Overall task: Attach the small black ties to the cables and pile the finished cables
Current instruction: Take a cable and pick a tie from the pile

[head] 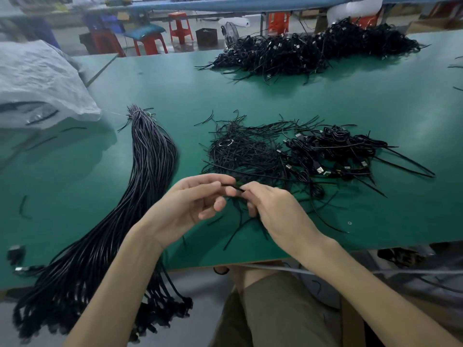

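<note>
At the upper left a crumpled white bag [37, 81] lies on the green counter [375, 101], cut off by the frame edge. Below it, near the left edge, lie a short loose strand [22, 206] and a blurred connector [16, 254]. Just right of the bag a thick cable bundle [147, 156], bound near its top end, runs down and left across the counter and hangs over the near edge. The left forearm crosses in front of it there, and its plug ends at the bottom are too blurred to make out. Beyond the counter at the top, red stools [180, 26] stand on the floor. At lower centre the left hand [193, 199] has its fingers curled, thumb and forefinger pinching one end of a thin black tie [233, 187]. The right hand [273, 206], just beside it with fingers curled under, pinches the other end, so the tie spans the small gap between them above the counter. The right hand covers the near fringe of the tie heap [245, 149], a loose tangle at centre. Touching that heap on its right is a small cable pile [333, 151] with silver plugs showing; whether each cable there carries a tie cannot be told. At the upper right a larger pile [313, 51] lies along the counter's far edge, well apart from the hands.
</note>
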The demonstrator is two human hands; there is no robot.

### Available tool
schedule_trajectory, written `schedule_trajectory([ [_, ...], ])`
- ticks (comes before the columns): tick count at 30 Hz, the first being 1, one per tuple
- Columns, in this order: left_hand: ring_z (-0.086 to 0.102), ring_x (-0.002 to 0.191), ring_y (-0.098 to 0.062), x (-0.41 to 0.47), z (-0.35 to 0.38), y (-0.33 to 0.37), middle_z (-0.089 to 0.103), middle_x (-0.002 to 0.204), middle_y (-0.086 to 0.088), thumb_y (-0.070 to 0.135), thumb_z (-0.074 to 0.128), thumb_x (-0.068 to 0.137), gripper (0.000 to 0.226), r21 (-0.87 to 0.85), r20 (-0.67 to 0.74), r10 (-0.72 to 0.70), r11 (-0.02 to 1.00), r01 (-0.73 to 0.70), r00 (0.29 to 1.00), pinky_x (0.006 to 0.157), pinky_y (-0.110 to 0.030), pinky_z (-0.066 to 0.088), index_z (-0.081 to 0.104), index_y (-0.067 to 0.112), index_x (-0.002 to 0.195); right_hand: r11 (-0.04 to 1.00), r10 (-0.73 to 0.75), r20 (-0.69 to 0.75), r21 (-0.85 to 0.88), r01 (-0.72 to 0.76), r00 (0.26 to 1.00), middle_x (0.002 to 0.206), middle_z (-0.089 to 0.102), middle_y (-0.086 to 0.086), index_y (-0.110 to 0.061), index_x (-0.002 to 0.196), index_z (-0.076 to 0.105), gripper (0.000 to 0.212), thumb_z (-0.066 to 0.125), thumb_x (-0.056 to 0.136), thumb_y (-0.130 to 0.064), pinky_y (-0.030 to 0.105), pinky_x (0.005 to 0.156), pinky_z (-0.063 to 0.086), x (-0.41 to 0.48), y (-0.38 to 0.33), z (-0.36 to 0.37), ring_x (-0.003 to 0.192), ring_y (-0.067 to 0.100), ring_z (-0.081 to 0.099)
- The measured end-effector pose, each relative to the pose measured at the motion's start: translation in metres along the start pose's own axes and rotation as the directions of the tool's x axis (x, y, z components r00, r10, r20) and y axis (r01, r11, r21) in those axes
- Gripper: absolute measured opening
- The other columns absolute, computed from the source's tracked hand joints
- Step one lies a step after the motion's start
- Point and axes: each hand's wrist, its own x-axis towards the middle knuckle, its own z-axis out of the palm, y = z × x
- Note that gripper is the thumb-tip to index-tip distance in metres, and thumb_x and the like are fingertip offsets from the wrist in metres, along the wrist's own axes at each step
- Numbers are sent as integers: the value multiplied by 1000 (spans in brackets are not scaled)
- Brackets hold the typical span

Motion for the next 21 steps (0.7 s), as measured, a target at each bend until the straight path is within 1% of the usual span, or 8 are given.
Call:
schedule_trajectory([
  [2,63,76,-8,-2,-8,-2,71,106,-6,13,56,102,32,-75,-44,22,997,-25,999,54,-15,47,68,-1,128,992,31,12,119,-33,999,74,56,-10,-14,105,62,18,47,109,-24,50,71,48,-1,1,2,71,21,54],
  [5,58,75,-4,0,-13,-9,66,98,4,27,67,98,41,-182,-64,25,983,-36,998,57,-16,47,67,4,132,982,57,11,181,-58,998,66,47,-17,-16,99,63,25,46,109,-31,39,62,42,-3,2,5,61,7,47],
  [8,53,70,-6,6,-11,-17,57,87,7,37,63,99,32,-168,-173,23,984,-53,985,62,-18,48,77,14,116,982,59,25,176,-62,998,65,45,-23,-16,99,65,24,47,108,-30,31,62,36,-6,-2,11,60,3,45],
  [11,64,85,-12,11,2,-23,67,100,2,44,52,100,32,-122,-207,44,990,-71,977,78,-24,56,77,24,93,986,54,55,153,-62,997,69,49,-19,-17,101,65,25,46,108,-31,35,63,39,-7,-6,16,62,8,46],
  [14,68,95,-17,15,16,-26,71,107,-2,45,48,100,37,-219,-204,74,968,-119,976,88,-30,57,73,21,88,984,43,68,170,-54,997,75,55,-13,-17,99,64,23,48,108,-31,40,64,41,-6,-9,20,65,14,48],
  [17,59,71,-12,13,27,-21,61,82,4,42,47,103,36,-402,-147,107,902,-159,983,76,-27,56,68,18,87,966,54,46,251,-64,997,60,45,-12,-15,92,64,33,48,106,-40,30,56,33,-4,-7,22,53,10,41],
  [19,37,53,-7,9,30,-14,43,63,10,41,42,107,37,-451,-114,155,872,-190,981,60,-21,44,61,19,84,948,77,32,307,-83,997,52,44,-9,-17,77,63,46,47,103,-51,24,51,29,-3,-3,20,46,10,39],
  [21,22,48,-7,3,29,-9,32,54,10,38,37,109,39,-414,-76,187,888,-202,979,51,-21,30,54,20,79,943,105,29,315,-109,994,50,49,-9,-19,63,55,56,46,101,-59,24,49,31,-2,3,16,45,9,42],
])
